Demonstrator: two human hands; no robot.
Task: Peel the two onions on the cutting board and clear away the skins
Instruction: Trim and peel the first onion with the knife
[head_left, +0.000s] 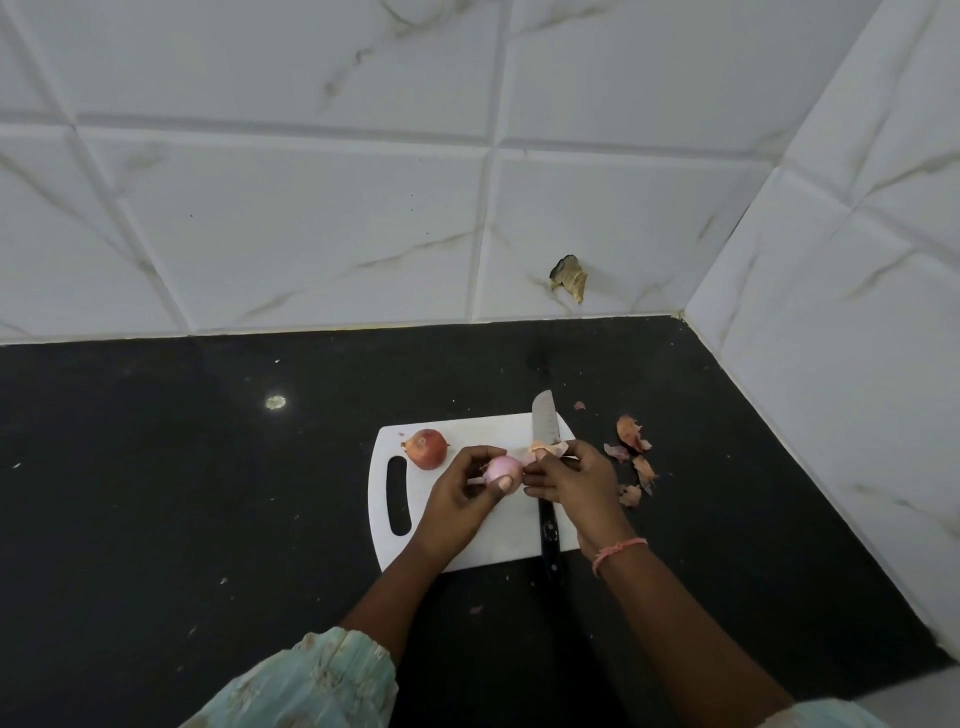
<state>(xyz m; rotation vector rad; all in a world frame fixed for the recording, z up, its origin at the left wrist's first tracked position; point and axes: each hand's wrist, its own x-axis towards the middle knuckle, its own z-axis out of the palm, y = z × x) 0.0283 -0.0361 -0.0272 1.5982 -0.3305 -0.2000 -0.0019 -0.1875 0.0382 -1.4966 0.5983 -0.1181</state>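
Your left hand (470, 493) curled its grip round the half-peeled onion (503, 470) over the white cutting board (467, 551), while your right hand (571, 478) pinched a loose skin (548, 448). The unpeeled onion (427, 448) sat on the board's far left; shed skins (635, 457) lay on the black bench (208, 467) beside it.

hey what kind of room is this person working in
Most likely a home kitchen: a dark stone-like countertop meets a white marble-look tiled wall, and a white cutting board holds an onion and a knife.
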